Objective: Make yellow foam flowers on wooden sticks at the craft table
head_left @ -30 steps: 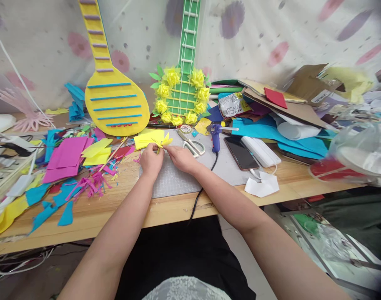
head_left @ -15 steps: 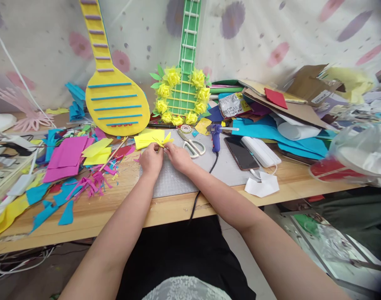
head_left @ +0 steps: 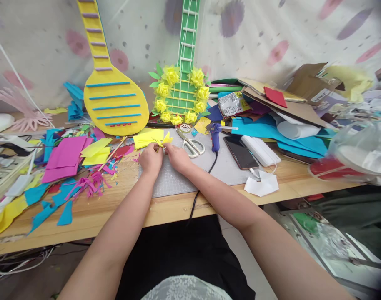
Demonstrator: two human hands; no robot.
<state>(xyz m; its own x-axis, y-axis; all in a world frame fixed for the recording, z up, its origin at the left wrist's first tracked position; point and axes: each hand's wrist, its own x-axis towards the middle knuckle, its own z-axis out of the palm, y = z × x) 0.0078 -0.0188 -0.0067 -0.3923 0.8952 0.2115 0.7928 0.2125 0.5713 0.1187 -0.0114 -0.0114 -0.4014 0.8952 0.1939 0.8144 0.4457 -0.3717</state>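
A small yellow paper flower (head_left: 164,140) with pointed petals is pinched between my two hands over the grey cutting mat (head_left: 174,183). My left hand (head_left: 151,158) grips it from the left, and my right hand (head_left: 177,157) holds it from the right, both with fingers closed. The fingers hide its lower part. Just behind my left hand lies a stack of yellow paper (head_left: 146,138). Scissors (head_left: 192,146) rest beside my right hand. Farther right lies a purple glue gun (head_left: 215,137) with its black cord.
A yellow paper lute (head_left: 117,100) and a green paper instrument (head_left: 186,89) ringed with yellow flowers lean at the back. Paper scraps (head_left: 65,154) cover the left. Right are a phone (head_left: 239,152), a white power bank (head_left: 261,151), stacked blue paper (head_left: 281,135) and a bagged cup (head_left: 337,164).
The view has shifted very slightly. Both hands keep hold of the yellow paper flower in the same place, with only a tiny change in how its petals sit.
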